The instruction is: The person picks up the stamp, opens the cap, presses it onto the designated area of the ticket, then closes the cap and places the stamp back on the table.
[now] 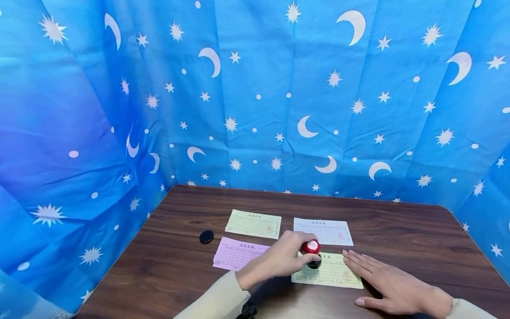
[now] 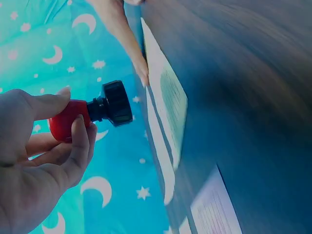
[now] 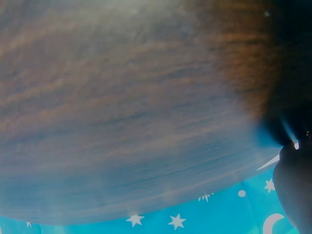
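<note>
My left hand (image 1: pixel 283 256) pinches a round stamp with a red handle and black base (image 2: pixel 73 117). In the left wrist view its black end points toward the papers and stands apart from them. From the head view the stamp is over the left part of a pale yellow-green printed slip (image 1: pixel 332 274). My right hand (image 1: pixel 392 285) lies with extended fingers at that slip's right edge, fingertips touching it, thumb spread toward me. Only a dark, blurred part of the right hand (image 3: pixel 296 187) shows in the right wrist view.
Behind lie a white slip (image 1: pixel 322 230) and another yellow-green slip (image 1: pixel 253 223); a pink slip (image 1: pixel 239 253) is partly covered by my left arm. A black round cap (image 1: pixel 206 236) sits at left on the brown wooden table (image 1: pixel 159 257). Blue star-and-moon cloth (image 1: pixel 255 110) surrounds the table.
</note>
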A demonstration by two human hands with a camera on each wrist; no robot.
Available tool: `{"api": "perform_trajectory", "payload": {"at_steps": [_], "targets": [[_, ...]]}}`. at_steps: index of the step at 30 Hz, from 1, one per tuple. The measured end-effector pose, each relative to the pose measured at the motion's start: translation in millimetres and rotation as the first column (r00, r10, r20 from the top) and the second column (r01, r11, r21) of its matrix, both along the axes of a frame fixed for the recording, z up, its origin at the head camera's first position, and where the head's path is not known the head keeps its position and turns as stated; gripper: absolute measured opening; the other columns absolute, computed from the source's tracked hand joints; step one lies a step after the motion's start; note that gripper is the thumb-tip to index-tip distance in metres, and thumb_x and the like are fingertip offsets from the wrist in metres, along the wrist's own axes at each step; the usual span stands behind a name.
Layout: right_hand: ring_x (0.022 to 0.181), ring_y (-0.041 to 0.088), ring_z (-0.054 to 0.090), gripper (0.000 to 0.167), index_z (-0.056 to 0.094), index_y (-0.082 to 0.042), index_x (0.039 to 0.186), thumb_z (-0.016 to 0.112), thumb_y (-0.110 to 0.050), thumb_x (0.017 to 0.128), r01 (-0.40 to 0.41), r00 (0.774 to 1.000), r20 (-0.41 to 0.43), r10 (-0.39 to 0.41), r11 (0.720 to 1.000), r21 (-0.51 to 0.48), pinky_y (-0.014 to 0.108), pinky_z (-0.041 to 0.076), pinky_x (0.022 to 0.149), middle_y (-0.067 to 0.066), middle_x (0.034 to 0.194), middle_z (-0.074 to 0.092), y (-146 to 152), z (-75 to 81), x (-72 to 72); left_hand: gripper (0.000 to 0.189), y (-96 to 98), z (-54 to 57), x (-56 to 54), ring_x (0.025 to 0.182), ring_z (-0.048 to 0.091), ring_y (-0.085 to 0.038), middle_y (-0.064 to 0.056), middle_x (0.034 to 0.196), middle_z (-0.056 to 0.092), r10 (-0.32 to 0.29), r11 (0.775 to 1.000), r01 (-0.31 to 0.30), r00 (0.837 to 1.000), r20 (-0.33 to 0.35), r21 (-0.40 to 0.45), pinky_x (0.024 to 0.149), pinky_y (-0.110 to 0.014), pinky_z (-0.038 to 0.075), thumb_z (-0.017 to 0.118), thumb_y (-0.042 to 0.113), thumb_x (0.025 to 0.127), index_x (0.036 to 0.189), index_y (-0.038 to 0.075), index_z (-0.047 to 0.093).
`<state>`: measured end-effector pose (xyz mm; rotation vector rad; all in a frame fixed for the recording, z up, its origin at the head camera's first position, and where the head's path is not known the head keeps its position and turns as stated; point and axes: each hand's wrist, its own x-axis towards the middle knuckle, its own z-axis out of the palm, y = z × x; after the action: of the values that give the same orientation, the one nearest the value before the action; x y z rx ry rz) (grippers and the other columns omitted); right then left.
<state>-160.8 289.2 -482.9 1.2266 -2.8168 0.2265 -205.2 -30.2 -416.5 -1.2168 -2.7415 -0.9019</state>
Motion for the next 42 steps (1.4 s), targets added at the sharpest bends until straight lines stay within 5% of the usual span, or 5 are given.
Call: {"api": "perform_trajectory", "payload": {"at_steps": [5,20,26,35,42], "targets": [[0.153,0.017,0.044,0.083,0.031,-0.027,0.166,0.053,-0.070,0.100,0.062,0.998,0.026,-0.063,0.998,0.027,0.042,0.053,0.109,-0.005,0.171,0.037,-3.2,4.2,0.3,0.018,-29.6,2.3,2.2,0.076,0.058,0.007,0.006,0.092,0.075,0.056,0.997,-0.060,0.996,0.062,0.050,0.076,-0.015,0.051,0.078,0.026,0.096,0.109,0.014,0.075],[0.147,0.023,0.052,0.079,0.039,-0.025,0.163,0.050,-0.072,0.100,0.085,0.996,0.037,-0.087,0.995,0.042,0.046,0.055,0.106,-0.002,0.169,0.041,-12.8,10.1,0.5,0.041,-99.8,5.9,18.6,0.089,0.071,-0.004,-0.004,0.112,0.079,0.196,0.963,-0.220,0.968,0.154,0.155,0.075,-0.024,0.060,0.079,0.028,0.095,0.131,0.007,0.073],[0.146,0.026,0.053,0.081,0.039,-0.024,0.163,0.048,-0.074,0.100,0.112,0.990,0.079,-0.116,0.992,0.058,0.048,0.055,0.107,-0.001,0.168,0.043,-14.8,14.9,1.1,0.033,-122.8,8.6,25.7,0.090,0.071,-0.005,0.005,0.104,0.079,0.274,0.945,-0.294,0.951,0.145,0.140,0.075,-0.028,0.061,0.080,0.033,0.094,0.123,0.018,0.076],[0.139,0.036,0.058,0.082,0.057,-0.016,0.148,0.066,-0.074,0.090,0.183,0.980,-0.062,-0.187,0.980,-0.076,0.060,0.051,0.108,-0.002,0.142,0.063,-31.8,33.4,-2.7,0.040,-143.8,11.3,37.0,0.091,0.072,-0.005,0.004,0.108,0.079,0.315,0.931,-0.338,0.934,0.166,0.137,0.078,-0.028,0.062,0.082,0.038,0.092,0.125,0.017,0.076],[0.113,0.014,0.065,0.078,0.059,-0.017,0.141,0.076,-0.068,0.086,0.133,0.983,-0.103,-0.151,0.977,-0.164,0.049,0.058,0.097,-0.003,0.130,0.064,-71.8,58.4,-19.5,0.037,-164.3,14.3,44.6,0.089,0.072,-0.004,0.003,0.105,0.079,0.341,0.918,-0.364,0.927,0.157,0.155,0.078,-0.031,0.064,0.086,0.034,0.088,0.120,0.019,0.077]]}}
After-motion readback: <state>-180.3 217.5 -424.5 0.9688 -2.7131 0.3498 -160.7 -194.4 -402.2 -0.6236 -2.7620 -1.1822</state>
